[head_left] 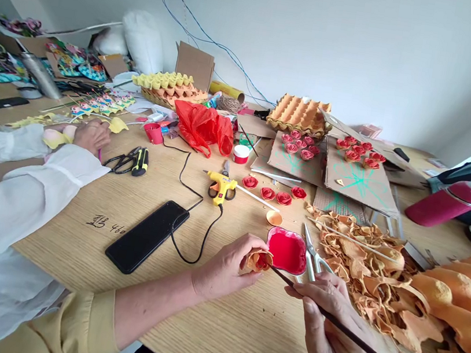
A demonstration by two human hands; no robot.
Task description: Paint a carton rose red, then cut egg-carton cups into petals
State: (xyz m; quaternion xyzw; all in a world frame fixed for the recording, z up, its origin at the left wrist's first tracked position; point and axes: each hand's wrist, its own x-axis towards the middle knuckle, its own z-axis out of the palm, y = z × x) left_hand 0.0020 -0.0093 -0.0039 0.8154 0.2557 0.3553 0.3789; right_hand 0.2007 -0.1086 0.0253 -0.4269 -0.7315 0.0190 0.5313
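Between the fingers of my left hand (pixel 229 266) is an orange egg-carton flower (pixel 257 259), partly red inside. My right hand (pixel 335 325) grips a long dark-handled paintbrush (pixel 353 335); its tip reaches into the flower, where the bristles are hidden. Just behind the flower sits a small dish of red paint (pixel 287 250). A loose orange carton cup (pixel 274 217) lies beyond the dish. White-handled scissors (pixel 314 255) rest to its right. Several red painted flowers (pixel 267 193) stand farther back on the table.
Torn carton scraps (pixel 364 259) and an orange egg tray (pixel 460 290) lie at right. A black phone (pixel 147 236), yellow glue gun (pixel 220 187) and its cord lie left of centre. Cardboard with red flowers (pixel 360 179) is behind. A co-worker's hands (pixel 92 136) work at left.
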